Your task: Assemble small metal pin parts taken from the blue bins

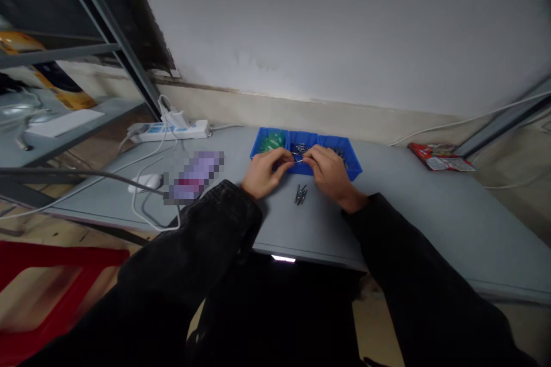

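L fingers (282, 156) & R fingers (313, 158) pinch thin shiny metal pc. (298, 161) nr. blue plastic bins (355, 167).

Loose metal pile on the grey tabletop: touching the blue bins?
Apart. Head view: bare grey tabletop shows between the loose metal pile and the front of the blue bins.
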`<state>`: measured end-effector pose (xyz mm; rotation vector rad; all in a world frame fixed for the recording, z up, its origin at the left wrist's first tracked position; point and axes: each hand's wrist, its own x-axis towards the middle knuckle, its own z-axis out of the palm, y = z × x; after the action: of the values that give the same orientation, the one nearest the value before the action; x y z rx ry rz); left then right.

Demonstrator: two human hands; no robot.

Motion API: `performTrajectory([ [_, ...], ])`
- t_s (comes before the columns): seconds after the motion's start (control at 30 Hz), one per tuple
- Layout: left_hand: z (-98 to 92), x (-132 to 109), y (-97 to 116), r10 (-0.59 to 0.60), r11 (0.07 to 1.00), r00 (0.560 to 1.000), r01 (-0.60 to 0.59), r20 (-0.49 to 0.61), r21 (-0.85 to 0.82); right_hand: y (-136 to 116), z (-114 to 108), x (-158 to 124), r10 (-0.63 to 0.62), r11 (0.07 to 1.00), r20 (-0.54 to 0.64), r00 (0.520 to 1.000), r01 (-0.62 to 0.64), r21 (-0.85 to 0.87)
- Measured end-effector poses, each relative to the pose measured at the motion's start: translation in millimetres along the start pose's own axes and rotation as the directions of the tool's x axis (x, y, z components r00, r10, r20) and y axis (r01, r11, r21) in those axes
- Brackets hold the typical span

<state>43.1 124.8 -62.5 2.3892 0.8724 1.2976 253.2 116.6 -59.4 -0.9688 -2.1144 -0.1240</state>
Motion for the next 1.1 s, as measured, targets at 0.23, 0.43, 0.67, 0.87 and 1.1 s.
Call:
performTrajectory([
  [0.23, 0.1, 1, 0, -0.010, 1.000, 0.998, 0.011, -0.054, 0.010, -2, -2, 0, 0.022, 1.000, -0.033, 0.999, -0.021, 0.019],
  [0.43, -0.2, 1, 0, -0.012, 1.000, 0.998, 0.014, -0.069, 0.025, -1, -3, 0, 0.029, 0.999, -0.049, 0.998, -0.028, 0.028],
  [0.67, 0.0, 1, 0, 0.007, 1.000, 0.998, -0.006, -0.059, 0.027, -3, -4, 0, 0.021, 0.999, -0.061, 0.998, -0.018, 0.050],
  [0.87, -0.2, -1, 0, 0.031, 0.999, 0.999, -0.031, -0.012, 0.023, -1, 0, -2, 0.028, 0.997, -0.049, 0.998, -0.024, 0.078],
  [1.1, 0.4, -2, 0, 0.046, 0.999, 0.999, -0.046, 0.027, 0.017, -1, 7, -2, 0.020, 0.998, -0.002, 1.000, -0.020, 0.060],
])
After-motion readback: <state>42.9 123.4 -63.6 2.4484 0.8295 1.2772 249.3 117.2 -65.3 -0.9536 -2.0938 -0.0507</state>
